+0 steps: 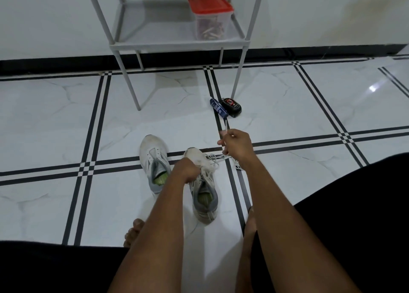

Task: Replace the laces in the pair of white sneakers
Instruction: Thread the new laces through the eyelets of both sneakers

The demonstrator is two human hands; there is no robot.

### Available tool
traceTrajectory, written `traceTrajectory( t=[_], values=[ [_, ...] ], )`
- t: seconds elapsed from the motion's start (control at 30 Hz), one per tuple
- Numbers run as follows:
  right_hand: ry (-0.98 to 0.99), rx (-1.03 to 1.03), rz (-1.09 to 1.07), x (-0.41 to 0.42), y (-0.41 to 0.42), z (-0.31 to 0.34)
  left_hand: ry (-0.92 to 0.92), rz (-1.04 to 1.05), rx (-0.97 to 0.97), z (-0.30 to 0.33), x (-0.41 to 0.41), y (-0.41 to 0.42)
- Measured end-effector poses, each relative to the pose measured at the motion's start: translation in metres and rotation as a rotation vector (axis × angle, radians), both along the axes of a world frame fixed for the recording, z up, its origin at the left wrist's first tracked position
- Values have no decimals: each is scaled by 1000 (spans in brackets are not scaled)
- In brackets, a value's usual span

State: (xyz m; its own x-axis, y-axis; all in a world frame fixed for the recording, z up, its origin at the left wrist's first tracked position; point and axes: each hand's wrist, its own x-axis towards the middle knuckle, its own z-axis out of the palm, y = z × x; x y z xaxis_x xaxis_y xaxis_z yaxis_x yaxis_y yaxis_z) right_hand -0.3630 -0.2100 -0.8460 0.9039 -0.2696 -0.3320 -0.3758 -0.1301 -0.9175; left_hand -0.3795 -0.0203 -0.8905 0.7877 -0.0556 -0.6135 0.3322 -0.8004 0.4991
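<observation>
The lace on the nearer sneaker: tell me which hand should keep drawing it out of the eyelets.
Right. The right hand already pinches the lace and is raised clear of the shoe, probably free to pull. The left hand grips the nearer sneaker, steadying it.

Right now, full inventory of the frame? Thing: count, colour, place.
sneakers: 2, white with grey collars; left sneaker stands free on the floor, right sneaker is under the left hand
lace: 1, white, runs from the right sneaker to the right hand
shelf rack: 1, grey metal, by the wall
container: 1, clear with a red lid, on the rack
tube: 1, blue, on the floor
small case: 1, black and red, beside the tube
left hand: holds the right sneaker
right hand: fingers pinch the lace
</observation>
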Motion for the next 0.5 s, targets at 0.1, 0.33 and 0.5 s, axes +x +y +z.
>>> traceTrajectory(
  t=[0.1,0.33,0.5],
  values=[
    [12,-88,42,-4,7,-12,32,68,15,-20,-11,-1],
    [53,-363,315,-19,15,-51,-77,328,-11,-46,-20,-4],
    [145,-547,494,-27,15,-73,-9,417,15,-44,-7,0]
  ],
)
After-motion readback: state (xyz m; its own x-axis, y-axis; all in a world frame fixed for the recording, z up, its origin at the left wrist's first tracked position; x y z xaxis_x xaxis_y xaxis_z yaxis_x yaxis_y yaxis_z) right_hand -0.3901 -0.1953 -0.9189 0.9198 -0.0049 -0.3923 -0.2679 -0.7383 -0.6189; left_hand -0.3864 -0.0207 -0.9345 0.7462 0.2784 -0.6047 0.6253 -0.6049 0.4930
